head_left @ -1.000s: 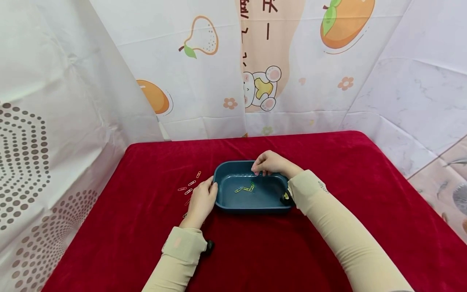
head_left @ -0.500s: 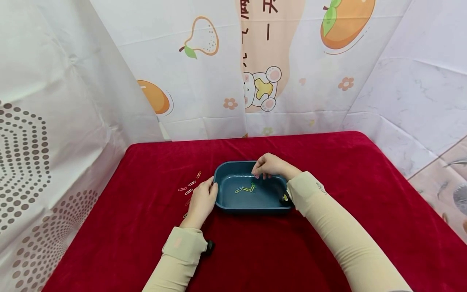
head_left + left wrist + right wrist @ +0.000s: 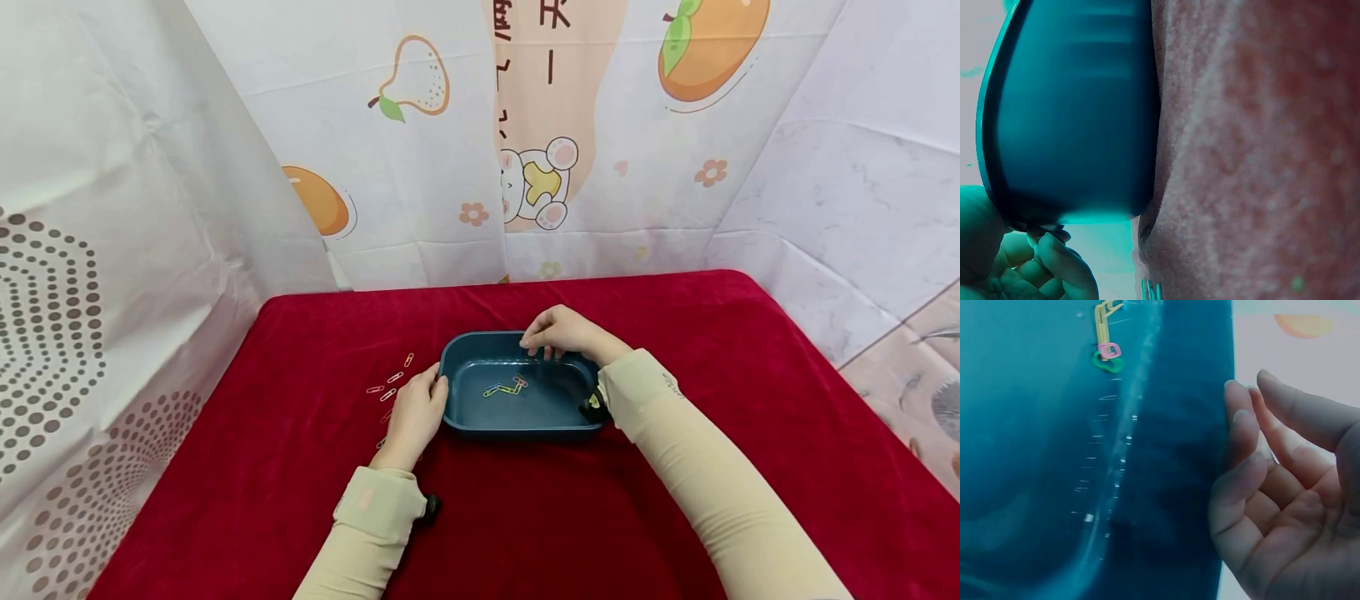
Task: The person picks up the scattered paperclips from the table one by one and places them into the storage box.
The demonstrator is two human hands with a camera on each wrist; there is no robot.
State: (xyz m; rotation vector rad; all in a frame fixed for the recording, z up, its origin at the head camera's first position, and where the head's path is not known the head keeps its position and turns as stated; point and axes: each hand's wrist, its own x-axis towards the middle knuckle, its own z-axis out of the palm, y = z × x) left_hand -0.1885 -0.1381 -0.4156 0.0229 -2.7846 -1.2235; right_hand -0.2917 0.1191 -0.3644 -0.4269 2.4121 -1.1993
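Observation:
A dark blue rectangular tray [image 3: 551, 406] sits mid-table in the head view. My left hand [image 3: 411, 415] grips its left rim; the left wrist view shows curled fingers [image 3: 1072, 265] below the tray wall [image 3: 1079, 137]. Inside lie several coloured paper clips [image 3: 501, 389] in a bent row. In the right wrist view a pink paper clip [image 3: 1109, 350] lies at the row's end against a green paper clip [image 3: 1110, 365] and yellow ones. Over the tray's far rim is my right hand [image 3: 561, 332], thumb and fingertips apart, nothing between them.
Several loose paper clips [image 3: 395, 377] lie on the red cloth [image 3: 330, 367] left of the tray, some partly behind the left hand. A printed white curtain [image 3: 420, 183] hangs beyond the table's far edge. Black wrist cameras [image 3: 429, 509] sit at both cuffs.
My right hand has lowered slightly, then lifted back up with its fingertips parted. A pink paper clip now lies at the right end of the row. The left hand stays on the rim.

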